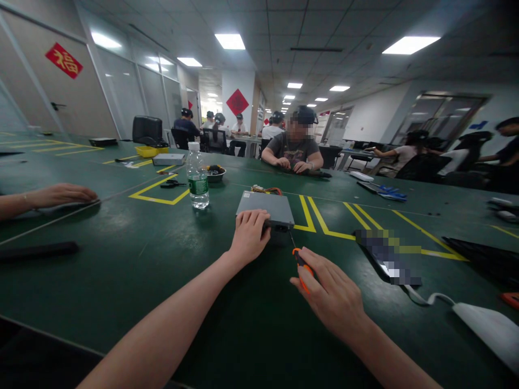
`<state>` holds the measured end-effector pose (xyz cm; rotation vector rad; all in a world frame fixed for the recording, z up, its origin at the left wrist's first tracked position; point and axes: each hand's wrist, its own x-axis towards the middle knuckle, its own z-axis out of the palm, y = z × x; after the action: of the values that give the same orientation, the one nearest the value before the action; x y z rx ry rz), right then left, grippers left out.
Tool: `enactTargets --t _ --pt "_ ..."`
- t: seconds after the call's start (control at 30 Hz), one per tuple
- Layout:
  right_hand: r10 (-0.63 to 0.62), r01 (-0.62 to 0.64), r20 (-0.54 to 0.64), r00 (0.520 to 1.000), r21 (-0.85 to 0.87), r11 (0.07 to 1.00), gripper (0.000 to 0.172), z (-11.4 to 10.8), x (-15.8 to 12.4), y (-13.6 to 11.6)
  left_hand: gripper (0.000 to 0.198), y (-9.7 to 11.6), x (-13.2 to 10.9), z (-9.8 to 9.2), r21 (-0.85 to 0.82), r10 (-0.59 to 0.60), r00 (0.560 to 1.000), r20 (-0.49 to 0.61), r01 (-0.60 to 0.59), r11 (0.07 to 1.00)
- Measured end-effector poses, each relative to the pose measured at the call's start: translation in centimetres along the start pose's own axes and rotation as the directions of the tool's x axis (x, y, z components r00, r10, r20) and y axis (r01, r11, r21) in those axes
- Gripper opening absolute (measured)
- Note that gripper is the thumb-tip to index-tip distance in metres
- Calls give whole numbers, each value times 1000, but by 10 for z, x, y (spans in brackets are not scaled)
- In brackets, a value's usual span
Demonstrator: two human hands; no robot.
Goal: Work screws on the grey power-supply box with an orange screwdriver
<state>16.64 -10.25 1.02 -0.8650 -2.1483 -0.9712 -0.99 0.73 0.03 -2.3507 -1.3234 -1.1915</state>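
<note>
A grey metal box [265, 208] with coloured wires at its far end lies on the green table [121, 254]. My left hand [249, 235] rests on the box's near left corner, fingers curled over its edge. My right hand [330, 294] grips an orange-handled screwdriver [300, 262], whose thin shaft points at the box's near right corner.
A water bottle [198, 175] stands left of the box, with a small bowl [214, 173] behind it. A phone [387, 256] and white cable lie at the right. Another person's hand [60, 194] rests on the table at the left. Several people sit at tables beyond.
</note>
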Motion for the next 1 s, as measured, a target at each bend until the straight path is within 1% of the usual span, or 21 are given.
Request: enactTargets --t 0.1,0.17,0.23,0.43,0.6,0.73,0.83,0.9,1.0 --pt "25 -27 66 998 35 999 15 0 -1 -3 26 1 0 0 -3 -1 1000 -1 1 1000" --pt "9 -14 115 993 37 999 16 0 -2 -5 26 1 1 0 -4 -2 1000 1 2 1000" --pt "-9 6 129 992 24 1000 18 0 -2 -6 26 1 1 1 -5 -7 1000 3 7 1000" --pt "32 -31 68 997 -16 999 18 0 1 -8 25 0 1 3 4 -24 1000 -3 24 1000" --pt "57 -60 68 996 34 998 24 2 -1 -10 23 0 1 3 0 -26 1000 -10 26 1000" --pt "58 -58 62 996 5 998 18 0 3 -9 22 1 2 3 -6 -35 999 -19 35 999" --pt "71 -71 20 997 -17 997 17 -2 6 -7 22 2 2 4 -13 -46 999 -17 46 999" --pt "93 -93 3 996 6 996 19 -2 6 -6 23 2 3 4 -15 -51 999 -17 51 999" --pt "151 -152 16 988 114 982 26 -1 3 -3 23 2 3 4 -15 -55 998 -16 55 998"
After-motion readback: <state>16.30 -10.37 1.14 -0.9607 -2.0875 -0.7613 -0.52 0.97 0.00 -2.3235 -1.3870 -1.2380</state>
